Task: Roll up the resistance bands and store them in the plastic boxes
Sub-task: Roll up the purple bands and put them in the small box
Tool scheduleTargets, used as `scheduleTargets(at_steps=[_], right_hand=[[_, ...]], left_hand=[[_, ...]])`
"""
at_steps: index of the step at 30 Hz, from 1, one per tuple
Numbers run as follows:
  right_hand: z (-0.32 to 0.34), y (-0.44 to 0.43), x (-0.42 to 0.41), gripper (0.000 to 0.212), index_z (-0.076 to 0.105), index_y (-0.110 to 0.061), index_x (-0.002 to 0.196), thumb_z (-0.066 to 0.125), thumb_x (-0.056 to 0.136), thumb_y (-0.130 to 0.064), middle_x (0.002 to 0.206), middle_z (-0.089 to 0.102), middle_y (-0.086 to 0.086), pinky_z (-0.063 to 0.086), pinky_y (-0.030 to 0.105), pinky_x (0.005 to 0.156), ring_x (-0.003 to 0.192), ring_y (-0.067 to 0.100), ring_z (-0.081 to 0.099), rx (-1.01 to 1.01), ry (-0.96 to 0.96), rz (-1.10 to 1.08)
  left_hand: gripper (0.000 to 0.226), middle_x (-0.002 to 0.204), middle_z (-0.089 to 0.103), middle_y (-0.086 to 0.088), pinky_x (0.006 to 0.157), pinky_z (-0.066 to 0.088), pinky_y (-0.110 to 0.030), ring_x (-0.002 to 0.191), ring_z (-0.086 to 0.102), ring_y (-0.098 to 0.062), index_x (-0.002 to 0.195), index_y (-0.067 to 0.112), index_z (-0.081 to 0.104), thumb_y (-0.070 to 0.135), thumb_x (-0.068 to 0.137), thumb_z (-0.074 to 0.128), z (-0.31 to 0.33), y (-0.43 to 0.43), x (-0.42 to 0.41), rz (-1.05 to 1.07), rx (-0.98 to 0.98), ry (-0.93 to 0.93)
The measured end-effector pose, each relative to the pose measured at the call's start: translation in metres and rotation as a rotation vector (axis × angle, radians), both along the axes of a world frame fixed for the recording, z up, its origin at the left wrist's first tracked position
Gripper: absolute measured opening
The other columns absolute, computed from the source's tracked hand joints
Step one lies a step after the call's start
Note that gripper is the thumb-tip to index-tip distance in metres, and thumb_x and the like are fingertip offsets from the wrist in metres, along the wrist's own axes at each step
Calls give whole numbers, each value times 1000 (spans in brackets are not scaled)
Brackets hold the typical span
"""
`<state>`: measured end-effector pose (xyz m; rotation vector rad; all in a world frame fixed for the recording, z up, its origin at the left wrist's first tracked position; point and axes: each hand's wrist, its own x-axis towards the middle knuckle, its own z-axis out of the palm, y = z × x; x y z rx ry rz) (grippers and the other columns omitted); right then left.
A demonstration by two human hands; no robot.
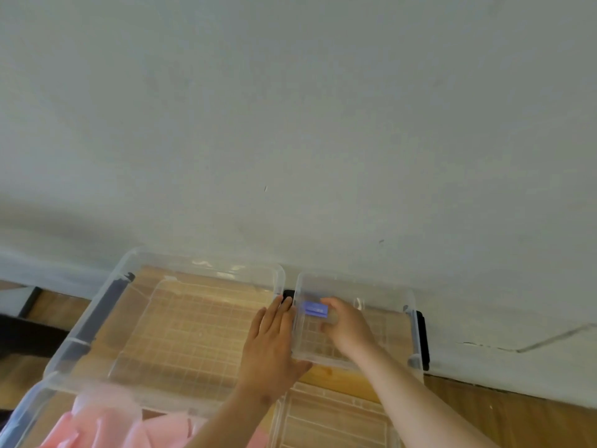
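Blue band roll [316,309] low inside small box [371,287], centre-right of frame, long axis left-right. Right hand [347,329] fingers curled round it from right. Left hand [274,344] flat, fingers straight, against box's left wall. Judgement: release next.

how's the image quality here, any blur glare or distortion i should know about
Head view: soft throughout; the pink bands at the bottom left are smeared by blur; small glare streaks sit on the far rim of the large clear box; the base of the wall bows, wide-angle distortion; the blue band in the right hand is hazy but readable.
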<state>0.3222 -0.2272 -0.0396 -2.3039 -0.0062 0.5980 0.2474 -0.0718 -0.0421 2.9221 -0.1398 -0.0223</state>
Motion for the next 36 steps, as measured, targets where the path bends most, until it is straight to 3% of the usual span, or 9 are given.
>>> scheduleTargets(at_steps=[4,5,8,11,17,21,26,31,36], right_hand=[[19,-2,-20,56,40,-26,144,58,92,-18,147,42,-6,30,27,111,137,13,35,-82,-178,129],[25,-4,-26,56,38,-26,145,56,93,-17,148,40,-7,28,27,113,138,12,33,-100,-220,151],[41,-7,-47,55,36,-26,146,52,94,-15,151,36,-9,24,26,114,141,10,27,-122,-304,193],[50,-5,-77,55,36,-25,147,52,95,-13,151,34,-9,22,26,115,142,9,25,-118,-362,240],[45,4,-144,52,41,-23,143,52,94,-11,153,33,-6,18,25,115,143,11,24,-131,-405,363],[28,9,-179,50,47,-22,138,54,90,-12,149,37,-7,20,23,114,141,11,27,-145,-378,450],[-2,2,-213,42,56,-21,129,56,88,-11,134,50,-8,34,22,100,130,11,40,-184,-188,504],[-32,-9,-237,29,65,-19,113,52,88,-10,124,55,-2,38,24,88,120,18,48,-331,-4,646],[-64,-18,-256,23,67,-16,100,52,83,-10,113,62,3,42,26,80,110,22,58,-381,70,639]], left_hand=[[105,156,-11,7,117,-11,-27,143,-16,-9,152,17,-4,58,79,60,14,0,-10,-49,-41,54],[103,156,-13,8,116,-11,-27,143,-17,-9,151,18,-7,56,82,59,18,2,-14,-57,-45,73],[98,158,19,0,117,11,-30,147,14,-16,151,11,18,52,76,65,33,8,-32,-73,-43,56],[96,144,47,-6,108,33,-35,134,44,-23,141,8,40,56,64,73,37,15,-54,-114,-5,5],[92,139,52,-2,104,42,-36,131,48,-22,138,11,44,56,63,74,36,24,-113,-202,25,68],[76,136,53,0,102,41,-33,128,50,-22,133,16,48,47,67,70,29,25,-147,-216,-23,110],[64,145,35,6,110,21,-25,137,27,-15,142,20,35,42,86,58,19,21,-178,-214,-34,246],[56,141,41,4,104,24,-27,135,29,-16,138,21,42,39,87,57,-2,12,-203,-164,12,406],[49,138,46,3,102,29,-30,134,32,-17,133,24,49,36,86,58,-21,-3,-224,-92,-23,521]])
